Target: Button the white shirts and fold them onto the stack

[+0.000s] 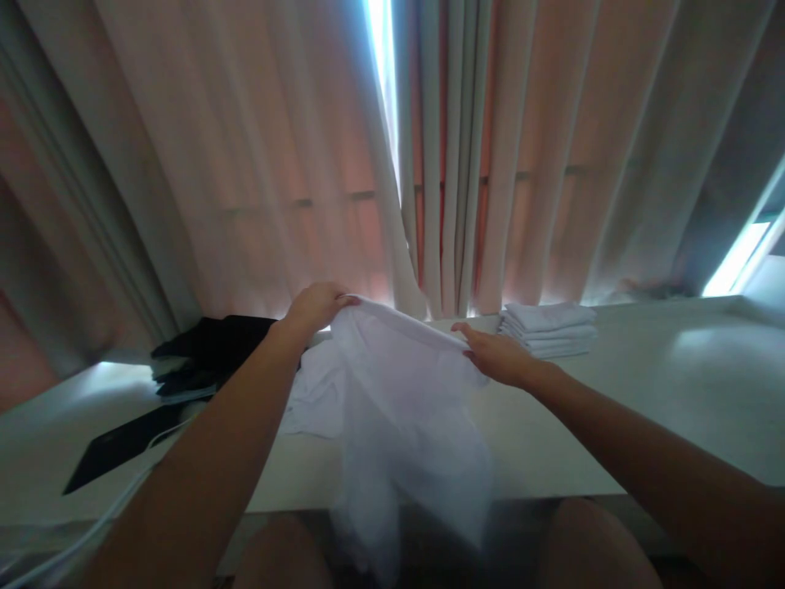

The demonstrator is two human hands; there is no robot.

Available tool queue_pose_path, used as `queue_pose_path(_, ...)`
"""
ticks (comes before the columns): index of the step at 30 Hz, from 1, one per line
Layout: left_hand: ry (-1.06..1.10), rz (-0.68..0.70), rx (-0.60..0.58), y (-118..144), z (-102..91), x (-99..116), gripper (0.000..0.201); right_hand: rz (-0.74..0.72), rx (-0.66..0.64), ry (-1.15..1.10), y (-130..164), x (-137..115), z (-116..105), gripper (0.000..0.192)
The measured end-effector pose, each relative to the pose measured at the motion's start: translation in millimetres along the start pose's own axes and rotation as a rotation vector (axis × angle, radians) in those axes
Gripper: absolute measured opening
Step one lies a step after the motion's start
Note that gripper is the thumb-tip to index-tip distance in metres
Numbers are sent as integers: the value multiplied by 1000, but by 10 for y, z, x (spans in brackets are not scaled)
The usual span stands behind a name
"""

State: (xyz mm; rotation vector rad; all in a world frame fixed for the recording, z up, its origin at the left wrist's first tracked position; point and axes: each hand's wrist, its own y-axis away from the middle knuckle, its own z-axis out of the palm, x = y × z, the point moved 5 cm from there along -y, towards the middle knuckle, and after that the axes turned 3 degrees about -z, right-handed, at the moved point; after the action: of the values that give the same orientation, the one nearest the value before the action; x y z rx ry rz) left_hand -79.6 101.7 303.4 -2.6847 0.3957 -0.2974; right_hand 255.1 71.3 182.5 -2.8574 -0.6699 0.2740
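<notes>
Left grip and right grip pinch the upper edge of a white cloth, hanging across the counter's front edge. Even tension between them would keep it smooth. Its lower end is blurred, possibly a garment's hem; the left forearm partly hides the black pile near the back edge.

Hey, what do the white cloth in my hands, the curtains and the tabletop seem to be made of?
White cloth: soft, matte fabric, perhaps cotton; it hangs limp in loose folds. Curtains: matte fabric, fibre unclear; they fall in long pleats and some light glows through. Tabletop: hard and smooth, possibly laminate or painted wood; it's flat, pale and catches a soft sheen.
</notes>
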Motion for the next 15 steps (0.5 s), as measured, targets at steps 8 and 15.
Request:
queue_pose_path(8,49,30,-15,-118,-259,82,44,-41,202,-53,-107,313,-437,47)
queue_pose_path(15,111,-51,-136,97,-288,7,45,-56,-115,-849,-1,317,15,43)
